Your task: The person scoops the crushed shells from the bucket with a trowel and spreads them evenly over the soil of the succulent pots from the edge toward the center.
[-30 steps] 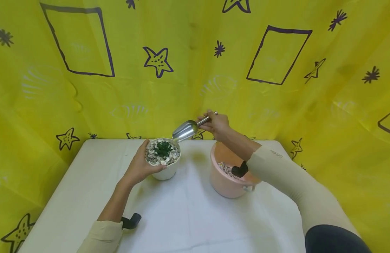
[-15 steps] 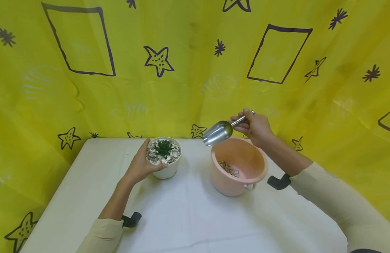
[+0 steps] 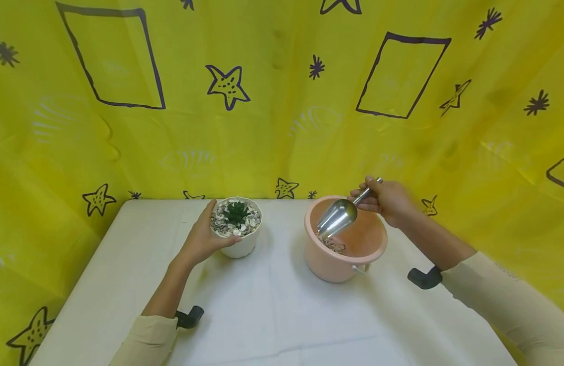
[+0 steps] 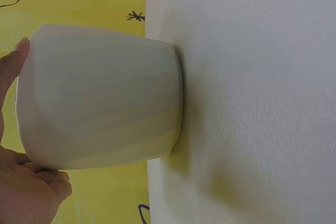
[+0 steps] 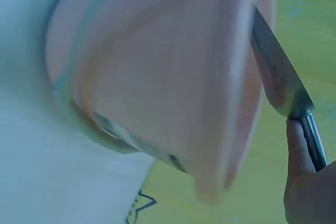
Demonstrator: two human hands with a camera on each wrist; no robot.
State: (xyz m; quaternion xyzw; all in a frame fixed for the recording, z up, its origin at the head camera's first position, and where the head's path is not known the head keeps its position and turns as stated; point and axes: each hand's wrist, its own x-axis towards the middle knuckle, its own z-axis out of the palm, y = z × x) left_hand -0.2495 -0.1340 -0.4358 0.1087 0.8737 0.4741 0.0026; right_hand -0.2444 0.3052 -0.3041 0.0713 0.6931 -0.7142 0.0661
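Note:
A white faceted flower pot (image 3: 238, 249) stands on the table, filled with pale pebbles (image 3: 252, 223) around a small green succulent (image 3: 237, 213). My left hand (image 3: 204, 236) grips it by the rim, thumb on the near side and fingers at the far left. In the left wrist view the pot (image 4: 100, 98) shows its side and base. My right hand (image 3: 387, 201) holds a metal scoop (image 3: 339, 216) by its handle. The scoop's bowl dips into a pink bucket (image 3: 330, 269), its tip by a small heap of pebbles (image 3: 333, 246) inside. The right wrist view shows the scoop (image 5: 278, 77) crossing the bucket's rim.
A white cloth covers the table (image 3: 273, 315). Behind it hangs a yellow curtain (image 3: 273, 142) with drawn stars and frames. The bucket's white handle (image 3: 361, 269) hangs at its near right side. Black wrist mounts (image 3: 190, 317) stick out from both sleeves.
My right hand has carried the scoop from beside the pot's rim rightward, then down into the bucket. The left hand and the pot have stayed in place.

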